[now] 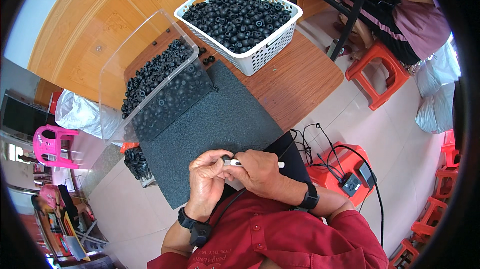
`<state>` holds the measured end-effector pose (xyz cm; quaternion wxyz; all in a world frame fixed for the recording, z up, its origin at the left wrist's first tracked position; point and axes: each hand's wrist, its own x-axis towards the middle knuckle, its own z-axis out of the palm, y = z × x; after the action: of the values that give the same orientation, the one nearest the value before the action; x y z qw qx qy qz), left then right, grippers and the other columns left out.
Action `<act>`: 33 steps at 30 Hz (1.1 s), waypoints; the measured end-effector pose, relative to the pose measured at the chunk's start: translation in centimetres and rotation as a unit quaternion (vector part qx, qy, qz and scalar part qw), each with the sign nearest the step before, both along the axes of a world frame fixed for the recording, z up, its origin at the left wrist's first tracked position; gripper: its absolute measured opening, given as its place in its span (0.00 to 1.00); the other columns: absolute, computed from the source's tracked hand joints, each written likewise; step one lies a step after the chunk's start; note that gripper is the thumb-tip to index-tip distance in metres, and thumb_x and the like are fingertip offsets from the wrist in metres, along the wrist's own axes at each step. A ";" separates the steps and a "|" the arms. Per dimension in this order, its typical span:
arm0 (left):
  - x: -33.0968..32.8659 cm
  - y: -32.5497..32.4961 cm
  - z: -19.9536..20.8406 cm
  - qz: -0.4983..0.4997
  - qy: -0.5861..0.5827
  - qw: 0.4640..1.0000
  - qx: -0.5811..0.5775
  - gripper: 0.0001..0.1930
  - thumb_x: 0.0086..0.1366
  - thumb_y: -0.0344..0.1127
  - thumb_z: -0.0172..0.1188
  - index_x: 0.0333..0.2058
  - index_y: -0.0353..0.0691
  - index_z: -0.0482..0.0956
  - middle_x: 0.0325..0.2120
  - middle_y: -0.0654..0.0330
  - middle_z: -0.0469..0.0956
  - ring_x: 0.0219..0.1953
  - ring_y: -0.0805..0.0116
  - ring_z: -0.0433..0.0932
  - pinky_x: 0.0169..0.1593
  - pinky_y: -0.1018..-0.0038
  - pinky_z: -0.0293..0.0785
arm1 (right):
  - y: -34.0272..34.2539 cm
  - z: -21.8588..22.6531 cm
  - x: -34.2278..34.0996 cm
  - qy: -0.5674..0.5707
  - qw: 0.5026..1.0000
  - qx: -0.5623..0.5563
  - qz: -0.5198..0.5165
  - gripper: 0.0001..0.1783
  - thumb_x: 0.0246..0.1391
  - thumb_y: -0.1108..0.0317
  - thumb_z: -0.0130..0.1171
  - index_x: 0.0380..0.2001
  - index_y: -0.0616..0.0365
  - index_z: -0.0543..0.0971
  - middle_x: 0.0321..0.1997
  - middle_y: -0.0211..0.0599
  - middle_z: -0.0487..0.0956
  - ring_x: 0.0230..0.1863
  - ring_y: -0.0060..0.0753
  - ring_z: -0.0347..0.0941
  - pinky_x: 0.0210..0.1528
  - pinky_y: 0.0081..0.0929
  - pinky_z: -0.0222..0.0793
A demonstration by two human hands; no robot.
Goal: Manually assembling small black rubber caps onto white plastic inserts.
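Observation:
My left hand (206, 178) pinches a small black round part (226, 159) between thumb and fingertips, close in front of my chest. Closed around a slim white-handled tool (281, 164), my right hand (260, 170) meets the left one. The tool's front end touches or nearly touches the black part; its tip is too small to make out, so its exact kind does not show. Both hands are over the near edge of a dark grey textured mat (220, 109).
A clear plastic bin (111, 94) of similar black parts lies tilted on the mat. Behind it, a white perforated basket (245, 64) heaped with them stands on the wooden table (305, 84). At right, a red stool (320, 174) carries cables and adapters. Another person (420, 24) sits beyond.

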<state>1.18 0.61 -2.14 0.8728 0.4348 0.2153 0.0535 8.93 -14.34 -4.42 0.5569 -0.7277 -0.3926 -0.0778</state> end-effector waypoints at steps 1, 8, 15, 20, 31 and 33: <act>0.1 0.0 0.1 0.000 -0.011 1.000 0.001 0.12 0.65 0.31 0.63 0.42 0.26 0.80 0.33 0.50 0.82 0.26 0.66 0.79 0.32 0.70 0.77 | 0.2 -0.2 0.0 0.025 1.000 0.011 0.012 0.18 0.58 0.58 0.65 0.24 0.59 0.73 0.19 0.38 0.74 0.20 0.36 0.75 0.19 0.30 0.67; 0.5 -0.1 0.0 0.003 -0.061 0.996 0.062 0.12 0.61 0.30 0.66 0.41 0.28 0.82 0.33 0.53 0.82 0.28 0.65 0.79 0.34 0.71 0.77 | -0.2 1.5 0.0 0.359 0.920 0.125 0.095 0.15 0.62 0.61 0.63 0.28 0.62 0.78 0.25 0.32 0.80 0.27 0.17 0.74 0.27 0.21 0.68; 0.5 -0.4 0.1 -0.013 -0.082 0.994 0.065 0.12 0.60 0.29 0.67 0.41 0.28 0.82 0.33 0.54 0.81 0.30 0.65 0.80 0.36 0.72 0.78 | -0.6 2.4 0.1 0.405 0.900 0.115 0.111 0.14 0.62 0.63 0.62 0.28 0.63 0.78 0.25 0.28 0.78 0.29 0.13 0.70 0.29 0.19 0.67; 0.6 -0.5 0.1 -0.024 -0.080 0.995 0.058 0.12 0.60 0.29 0.66 0.41 0.28 0.82 0.33 0.54 0.81 0.31 0.65 0.80 0.36 0.71 0.78 | -0.8 1.6 -0.1 0.413 0.894 0.125 0.123 0.11 0.63 0.65 0.60 0.31 0.62 0.78 0.26 0.26 0.77 0.30 0.12 0.68 0.30 0.19 0.65; 1.1 -0.9 0.8 -0.037 -0.059 0.994 0.079 0.14 0.58 0.31 0.70 0.40 0.27 0.82 0.34 0.53 0.81 0.30 0.63 0.81 0.34 0.68 0.81 | -1.8 3.4 0.4 0.384 0.913 0.099 0.094 0.11 0.62 0.66 0.59 0.28 0.62 0.78 0.22 0.29 0.78 0.27 0.13 0.70 0.28 0.21 0.67; 1.7 -0.9 1.5 -0.043 -0.055 0.993 0.091 0.12 0.59 0.29 0.69 0.39 0.27 0.82 0.32 0.52 0.82 0.29 0.64 0.81 0.33 0.69 0.80 | -2.0 2.7 0.3 0.393 0.910 0.100 0.088 0.10 0.62 0.67 0.59 0.30 0.62 0.78 0.23 0.28 0.76 0.28 0.13 0.69 0.29 0.21 0.67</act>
<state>2.87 -0.30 -0.60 0.8417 0.5177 0.1419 0.0591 9.26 -16.36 -1.69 0.7406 -0.6024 -0.1950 0.2252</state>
